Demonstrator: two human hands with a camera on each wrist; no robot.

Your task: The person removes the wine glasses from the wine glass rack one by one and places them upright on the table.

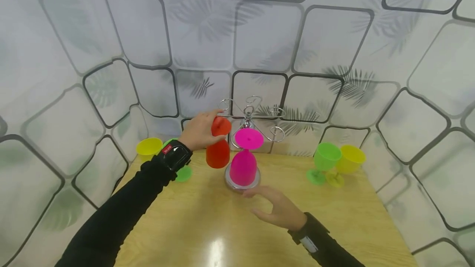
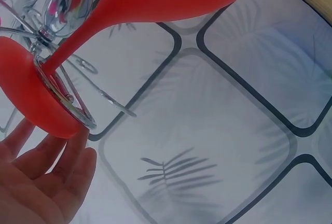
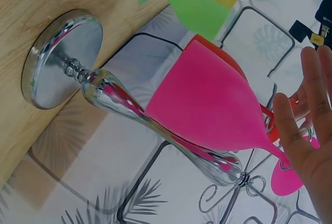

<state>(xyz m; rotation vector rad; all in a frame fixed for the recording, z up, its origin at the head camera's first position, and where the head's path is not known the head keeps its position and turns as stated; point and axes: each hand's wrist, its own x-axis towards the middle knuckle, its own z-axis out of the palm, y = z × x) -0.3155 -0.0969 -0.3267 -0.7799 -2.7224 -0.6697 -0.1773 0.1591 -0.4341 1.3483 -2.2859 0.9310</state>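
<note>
A chrome goblet rack [image 3: 62, 60] with curled wire arms stands on the table, its round base down. Upside down on it hangs a pink goblet [image 1: 243, 170], its bowl in front of the rack's column. A red goblet [image 1: 217, 155] hangs bowl down beside it; in the left wrist view its stem passes through a wire loop. My left hand [image 1: 201, 129] holds the red goblet's foot, thumb on the near side and fingers on the far side. My right hand [image 1: 280, 207] holds nothing, fingers spread from the thumb, close to the rack's base and pink bowl.
At the table's right stand an upright green goblet [image 1: 328, 155] and a yellow goblet [image 1: 350, 160]. Another yellow goblet [image 1: 149, 147] is at the left, near a green goblet [image 1: 183, 173] partly hidden by my left wrist. A patterned curtain [image 1: 267, 36] surrounds the table [image 1: 178, 226].
</note>
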